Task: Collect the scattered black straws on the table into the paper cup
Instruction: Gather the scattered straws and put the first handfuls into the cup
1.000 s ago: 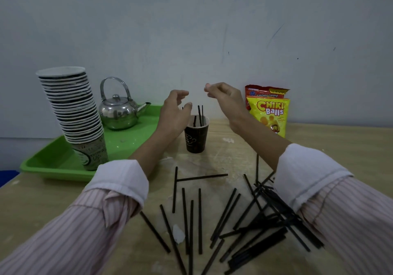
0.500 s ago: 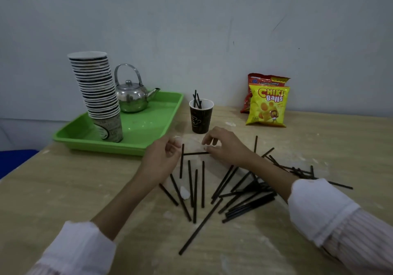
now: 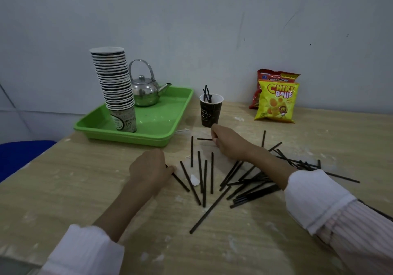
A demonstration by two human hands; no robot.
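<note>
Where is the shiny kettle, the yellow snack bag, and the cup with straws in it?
Kettle [image 3: 145, 94], head view, on its round silver belly.
Yellow snack bag [image 3: 275, 104], head view, on the middle of its front.
Paper cup [image 3: 209, 114], head view, on its dark side wall below the white rim.

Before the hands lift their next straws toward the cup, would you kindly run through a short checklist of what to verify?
1. Cup upright, mouth open: ok; a few straws already stand in it.
2. Right hand on a straw: ok; fingertips meet the short crosswise straw before the cup.
3. Left hand on a straw: ok for contact; fingers rest on the end of a slanted straw. Firm grip: cannot tell.
4. Path to the cup clear: ok; nothing stands between hands and cup.
5. Tray clear of the reach: ok; it sits left of the cup.
6. Straws left on the table: not ok; many remain scattered.
</note>
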